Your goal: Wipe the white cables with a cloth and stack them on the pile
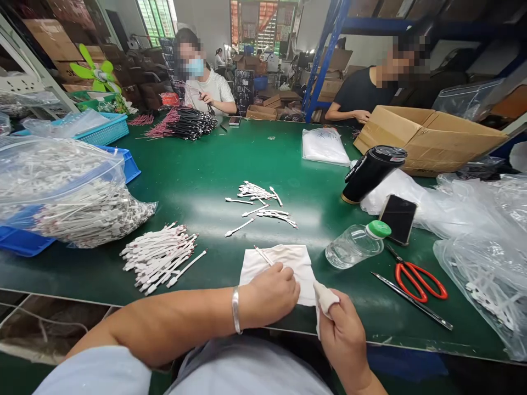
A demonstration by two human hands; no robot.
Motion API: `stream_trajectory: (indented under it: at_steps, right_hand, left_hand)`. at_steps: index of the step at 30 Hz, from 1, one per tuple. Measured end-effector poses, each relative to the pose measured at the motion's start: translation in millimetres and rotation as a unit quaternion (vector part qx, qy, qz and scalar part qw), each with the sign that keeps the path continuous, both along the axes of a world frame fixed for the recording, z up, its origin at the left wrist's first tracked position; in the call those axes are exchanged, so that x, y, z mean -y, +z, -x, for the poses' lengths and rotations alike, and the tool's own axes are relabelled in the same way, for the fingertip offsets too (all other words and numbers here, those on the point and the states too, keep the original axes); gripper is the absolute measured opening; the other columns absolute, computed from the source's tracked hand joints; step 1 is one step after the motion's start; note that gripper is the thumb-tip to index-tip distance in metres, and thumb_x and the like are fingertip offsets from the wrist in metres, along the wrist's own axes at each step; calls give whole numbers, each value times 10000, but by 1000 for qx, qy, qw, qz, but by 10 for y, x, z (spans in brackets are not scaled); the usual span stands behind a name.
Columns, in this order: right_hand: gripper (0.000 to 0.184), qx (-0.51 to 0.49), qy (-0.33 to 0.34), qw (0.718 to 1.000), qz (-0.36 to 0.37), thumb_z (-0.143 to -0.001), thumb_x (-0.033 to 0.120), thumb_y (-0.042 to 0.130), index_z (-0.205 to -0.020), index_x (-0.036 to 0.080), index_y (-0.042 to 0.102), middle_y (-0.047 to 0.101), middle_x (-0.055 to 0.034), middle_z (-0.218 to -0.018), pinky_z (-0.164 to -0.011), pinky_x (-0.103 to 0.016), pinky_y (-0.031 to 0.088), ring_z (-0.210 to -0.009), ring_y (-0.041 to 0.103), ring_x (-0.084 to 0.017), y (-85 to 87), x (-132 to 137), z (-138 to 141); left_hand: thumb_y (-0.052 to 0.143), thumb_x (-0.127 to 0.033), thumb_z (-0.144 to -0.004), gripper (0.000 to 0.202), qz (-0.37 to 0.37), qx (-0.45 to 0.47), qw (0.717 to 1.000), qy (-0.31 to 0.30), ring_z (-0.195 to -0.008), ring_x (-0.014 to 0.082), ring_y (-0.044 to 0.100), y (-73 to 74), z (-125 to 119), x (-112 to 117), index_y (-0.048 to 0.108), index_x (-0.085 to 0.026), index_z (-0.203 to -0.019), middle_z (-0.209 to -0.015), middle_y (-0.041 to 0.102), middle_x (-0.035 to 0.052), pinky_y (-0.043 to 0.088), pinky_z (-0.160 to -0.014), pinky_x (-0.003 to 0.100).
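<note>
My left hand (pixel 269 292), with a silver bangle at its wrist, is closed over a white cloth (pixel 296 258) lying at the table's near edge. From under its fingers sticks the end of a short white cable (pixel 262 254). To the right, my right hand (pixel 345 332) pinches a folded piece of white cloth (pixel 326 299) between thumb and fingers. A thick pile of white cables (pixel 160 255) with small connectors lies left of the cloth. Beyond the cloth is a looser, smaller group of cables (pixel 257 191).
Bagged cables (pixel 90 208) sit over a blue tray (pixel 24 241) on the left. At right are a water bottle (pixel 349 247), tweezers (pixel 411 300), red-handled scissors (pixel 418 277), a phone (pixel 397 218), a tilted black tumbler (pixel 370 175) and a carton (pixel 432 137). Two people sit across the table.
</note>
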State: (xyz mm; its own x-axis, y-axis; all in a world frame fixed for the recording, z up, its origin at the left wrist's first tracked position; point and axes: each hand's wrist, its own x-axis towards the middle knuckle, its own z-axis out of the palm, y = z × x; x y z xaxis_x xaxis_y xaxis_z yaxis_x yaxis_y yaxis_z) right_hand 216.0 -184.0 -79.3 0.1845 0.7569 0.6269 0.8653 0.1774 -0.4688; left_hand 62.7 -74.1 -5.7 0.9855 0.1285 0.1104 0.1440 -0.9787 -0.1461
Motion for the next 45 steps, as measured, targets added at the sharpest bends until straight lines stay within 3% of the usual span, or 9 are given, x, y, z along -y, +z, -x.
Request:
stream_trajectory:
  at_steps: [6, 10, 14, 18, 21, 27, 35, 41, 45]
  right_hand:
    - [236, -15, 4, 1000, -16, -831, 70, 477, -1003, 183, 593, 572, -69, -962, -709, -296, 488, -833, 581, -172, 19, -6, 5]
    - [221, -37, 10, 999, -17, -846, 112, 479, -1019, 182, 599, 580, -69, -956, -709, -297, 488, -834, 586, -178, 14, 0, 0]
    - [225, -63, 9, 998, -7, -851, 135, 488, -1038, 185, 605, 571, -79, -996, -709, -293, 477, -842, 583, -176, -37, 28, -29]
    - [207, -90, 1, 996, 27, -847, 157, 489, -989, 199, 634, 574, -67, -975, -647, -256, 462, -803, 585, -162, -2, 52, -46]
    - [240, -89, 5, 994, 63, -845, 155, 460, -1002, 204, 634, 573, -59, -961, -637, -249, 444, -777, 573, -153, 128, 36, -18]
    - [248, 76, 88, 981, 155, -825, 102, 389, -702, 188, 587, 525, -20, -709, -554, -232, 333, -599, 460, -122, 403, -164, 261]
    - [215, 265, 204, 928, 166, -668, 10, 474, -653, 208, 557, 516, -20, -649, -542, -275, 256, -586, 423, -153, 388, -433, 718]
    - [233, 303, 107, 928, 187, -682, -12, 472, -628, 186, 584, 515, -50, -635, -539, -292, 229, -563, 401, -163, 392, -425, 440]
    - [227, 292, 102, 932, 188, -711, 3, 478, -638, 193, 580, 509, -32, -635, -551, -276, 250, -570, 417, -152, 388, -449, 579]
  left_hand:
    - [487, -142, -848, 102, -13, 32, 999, -23, -679, 194, 508, 119, -23, -66, 583, -114, -828, -680, 601, 56, 370, -591, 333]
    - [364, -137, -905, 234, 27, 154, 987, -45, -842, 189, 578, 310, 242, -106, 553, -92, -1036, -943, 663, 105, 454, -763, 323]
    - [347, -93, -898, 267, 112, 201, 972, -39, -1022, 169, 580, 105, 648, -131, 548, -103, -1073, -1087, 649, 124, 443, -914, 289]
    - [443, -149, -889, 217, 218, 157, 961, 59, -1096, 180, 556, -169, 996, -81, 614, -224, -999, -1093, 662, 43, 388, -994, 366]
    - [521, -223, -869, 177, 248, 201, 938, 139, -1060, 198, 551, -212, 1130, 16, 627, -244, -1009, -1108, 644, 51, 386, -964, 408]
    - [473, -174, -883, 177, 237, 279, 892, 264, -755, 146, 524, -271, 1086, 189, 643, -210, -919, -822, 636, 32, 396, -722, 314]
    - [457, -172, -892, 172, 229, 245, 900, 277, -757, 148, 480, -364, 982, 213, 626, -182, -863, -800, 602, 26, 354, -700, 310]
    - [447, -167, -896, 190, 233, 246, 902, 269, -740, 141, 466, -366, 993, 189, 609, -162, -797, -774, 581, 25, 356, -711, 315]
    - [447, -166, -896, 187, 230, 247, 904, 263, -737, 140, 467, -374, 989, 180, 605, -162, -797, -772, 576, 26, 358, -707, 315]
